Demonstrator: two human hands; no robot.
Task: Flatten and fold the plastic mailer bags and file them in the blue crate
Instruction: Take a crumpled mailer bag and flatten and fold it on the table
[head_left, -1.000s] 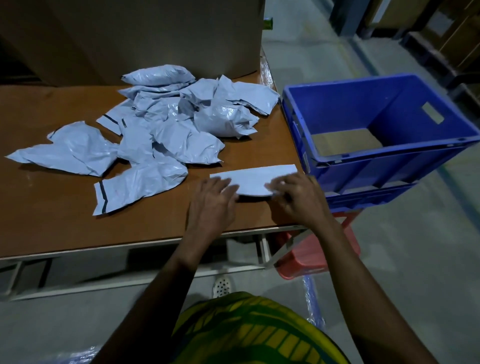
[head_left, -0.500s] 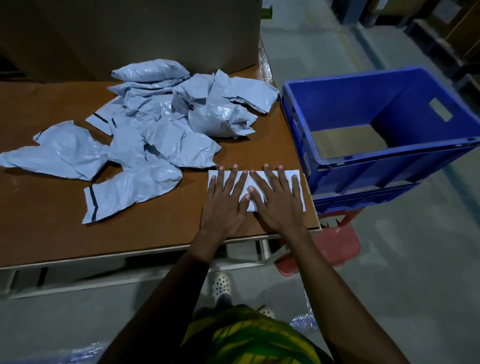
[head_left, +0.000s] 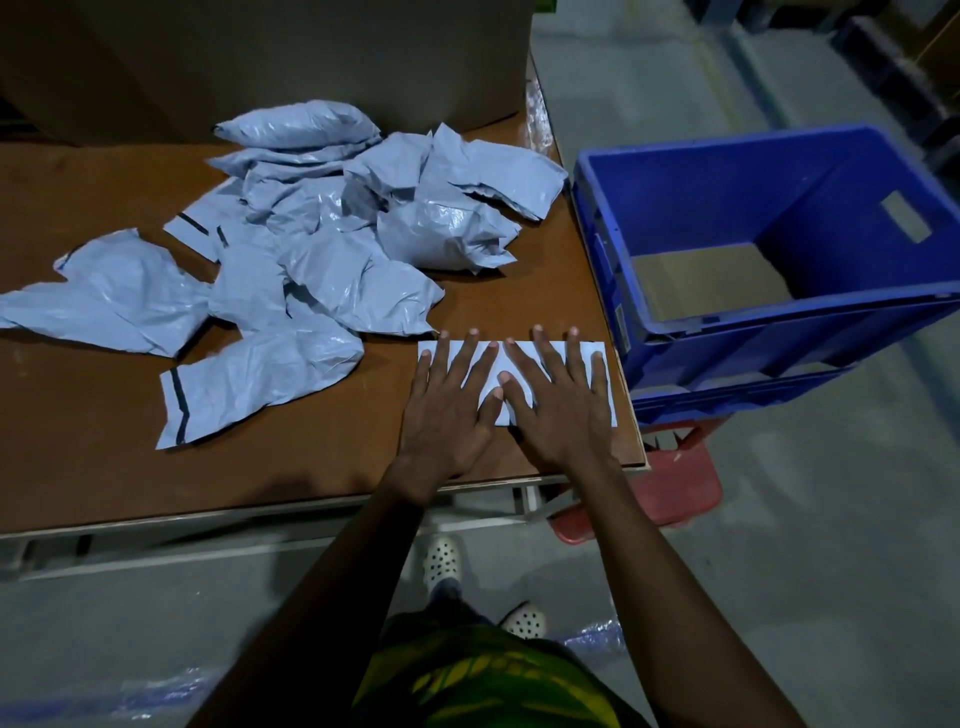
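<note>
- The left hand (head_left: 447, 410) lies flat, fingers straight and spread, pressing down on the left half of a folded mailer bag (head_left: 611, 397).
- The right hand (head_left: 558, 410) lies the same way just beside it, palm down with fingers splayed on the bag's right half; neither hand grips anything, and the 2 thumbs nearly touch.
- The folded bag is a pale, neat rectangle at the near right corner of the brown bench (head_left: 104, 467), close to the bench's front and right edges.
- A heap of crumpled grey mailer bags (head_left: 332, 249) sprawls across the middle and left of the bench, apart from the folded one.
- 1 bag with a dark strip (head_left: 249, 384) lies at the near edge of that heap, left of the hands.
- The blue crate (head_left: 675, 192) stands just off the bench's right side, tilted, with a sheet of cardboard (head_left: 701, 280) on its floor.
- A red plastic thing (head_left: 675, 488) shows beneath the crate; I cannot tell what it is.
- A big cardboard box (head_left: 260, 52) stands at the back of the bench behind the heap.
</note>
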